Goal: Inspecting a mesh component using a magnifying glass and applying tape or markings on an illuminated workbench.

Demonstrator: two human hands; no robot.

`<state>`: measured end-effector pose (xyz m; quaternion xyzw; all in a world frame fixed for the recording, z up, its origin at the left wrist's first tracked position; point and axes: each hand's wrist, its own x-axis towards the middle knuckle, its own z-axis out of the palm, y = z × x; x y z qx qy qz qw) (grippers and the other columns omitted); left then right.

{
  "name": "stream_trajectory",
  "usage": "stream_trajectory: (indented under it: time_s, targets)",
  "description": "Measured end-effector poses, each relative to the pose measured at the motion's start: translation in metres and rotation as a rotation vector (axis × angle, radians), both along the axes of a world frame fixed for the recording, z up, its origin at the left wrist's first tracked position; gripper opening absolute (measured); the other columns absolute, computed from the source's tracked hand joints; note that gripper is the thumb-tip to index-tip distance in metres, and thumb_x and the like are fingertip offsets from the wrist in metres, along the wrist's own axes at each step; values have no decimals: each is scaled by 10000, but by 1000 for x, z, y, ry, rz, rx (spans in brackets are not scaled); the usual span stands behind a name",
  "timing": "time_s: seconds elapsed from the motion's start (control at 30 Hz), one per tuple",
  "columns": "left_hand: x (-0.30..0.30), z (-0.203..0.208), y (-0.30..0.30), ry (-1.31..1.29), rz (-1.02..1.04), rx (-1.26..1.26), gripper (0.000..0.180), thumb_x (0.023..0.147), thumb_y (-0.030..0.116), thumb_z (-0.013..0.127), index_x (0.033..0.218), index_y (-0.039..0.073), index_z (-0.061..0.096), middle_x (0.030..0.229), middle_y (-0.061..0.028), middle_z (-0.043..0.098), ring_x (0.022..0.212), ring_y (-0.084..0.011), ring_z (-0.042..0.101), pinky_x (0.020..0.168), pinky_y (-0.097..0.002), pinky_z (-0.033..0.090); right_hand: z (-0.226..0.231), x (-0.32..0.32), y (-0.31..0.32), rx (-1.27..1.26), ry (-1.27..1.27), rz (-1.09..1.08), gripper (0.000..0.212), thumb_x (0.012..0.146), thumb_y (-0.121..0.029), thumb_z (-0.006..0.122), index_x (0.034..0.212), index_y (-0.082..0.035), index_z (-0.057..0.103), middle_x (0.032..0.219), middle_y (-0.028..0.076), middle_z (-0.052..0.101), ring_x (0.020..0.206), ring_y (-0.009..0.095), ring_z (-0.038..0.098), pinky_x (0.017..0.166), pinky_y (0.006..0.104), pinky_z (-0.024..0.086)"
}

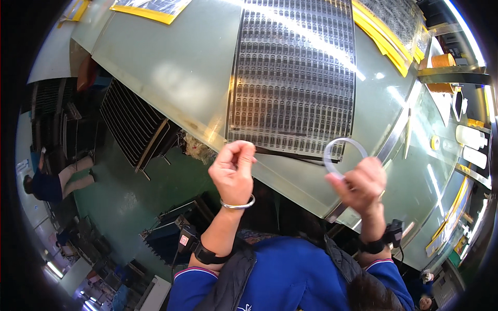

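Note:
A large dark sheet printed with rows of small repeated patterns lies on the pale glass-topped table. At its near left corner is my left hand, fingers curled in and thumb pressed to the forefinger; whatever the pinch holds, if anything, is hidden. My right hand, slightly blurred, grips a thin, whitish translucent ring that looks like a roll of clear tape. The ring stands over the sheet's near right corner.
Yellow-edged sheets lie at the far right and far left of the table. White bottles and an orange-brown roll stand on the right. A black slatted rack stands left of the table; beyond it is another person.

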<state>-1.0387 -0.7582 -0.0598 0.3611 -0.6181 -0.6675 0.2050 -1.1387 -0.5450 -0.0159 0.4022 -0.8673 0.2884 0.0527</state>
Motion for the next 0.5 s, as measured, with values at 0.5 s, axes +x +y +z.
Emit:
stream_trajectory:
  time_s: [0.5]
  targets:
    - [-11,-46,-38,-358,3,-695,145,742,222,739,800,94,702,1049,-47,487,1044,-230,410,964,-400,270,-17,-26,37,241,129,-455,299,621,-116,791,558,-89,500,522,1,410,543,182,404,591,304,321]
